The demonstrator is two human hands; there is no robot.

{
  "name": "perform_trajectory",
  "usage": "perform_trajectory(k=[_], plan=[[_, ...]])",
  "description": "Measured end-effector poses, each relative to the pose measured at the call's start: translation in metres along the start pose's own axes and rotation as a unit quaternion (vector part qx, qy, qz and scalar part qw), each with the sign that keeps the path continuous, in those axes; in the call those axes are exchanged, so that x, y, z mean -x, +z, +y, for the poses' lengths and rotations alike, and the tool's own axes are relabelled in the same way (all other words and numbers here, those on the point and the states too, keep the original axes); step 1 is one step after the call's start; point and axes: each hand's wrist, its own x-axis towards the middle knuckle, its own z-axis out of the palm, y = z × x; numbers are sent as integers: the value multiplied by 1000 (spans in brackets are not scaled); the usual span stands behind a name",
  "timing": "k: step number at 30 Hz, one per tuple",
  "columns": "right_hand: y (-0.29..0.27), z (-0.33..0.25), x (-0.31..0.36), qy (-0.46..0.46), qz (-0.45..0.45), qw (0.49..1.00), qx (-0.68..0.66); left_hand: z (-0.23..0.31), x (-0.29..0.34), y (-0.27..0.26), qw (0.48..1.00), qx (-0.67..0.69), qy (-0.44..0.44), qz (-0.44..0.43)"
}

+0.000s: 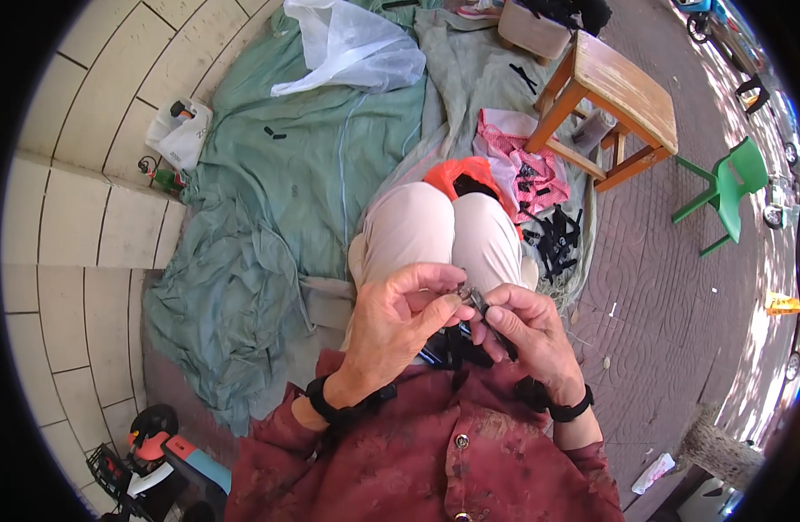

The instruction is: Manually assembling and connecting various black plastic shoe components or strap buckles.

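Observation:
Over my lap, my left hand [398, 317] and my right hand [537, 337] meet, both closed in a pinch. Between them is a short black strap [478, 300]; a small greyish piece shows at its upper end, too small to make out. The right thumb and fingers grip the strap along its length, while the left fingertips pinch at its upper end. More black straps [456, 346] lie on my lap just below the hands, partly hidden by them. An orange-red bag [456, 167] with something dark in it sits beyond my knees.
Green cloth sheeting [287, 191] covers the ground ahead and left. A heap of black straps [556, 242] lies right of my knees, near a pink patterned cloth [522, 152]. Further right stand a wooden stool [622, 78] and a green chair [732, 187]. A clear plastic bag [356, 52] lies far ahead.

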Motion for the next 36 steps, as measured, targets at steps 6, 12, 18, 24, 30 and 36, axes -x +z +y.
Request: perform_trajectory(k=[6,12,18,24,30,36], plan=[[-2,3,0,2,-2,1000,-29,-4,-3,-3,1000,1,-7,18],[1,3,-2,25,-24,997,-69,-15,-5,-3,998,-8,63,8],[0,6,-1,15,-32,995,-90,-16,-7,-9,994,-34,94,-35],[-1,4,1,15,-40,992,-116,-3,-4,-6,999,28,-10,-39],[-3,0,3,53,-45,991,-115,-6,-6,-15,995,20,-25,-89],[-6,-2,6,112,-83,962,-234,-10,-7,-19,991,15,-59,-123]])
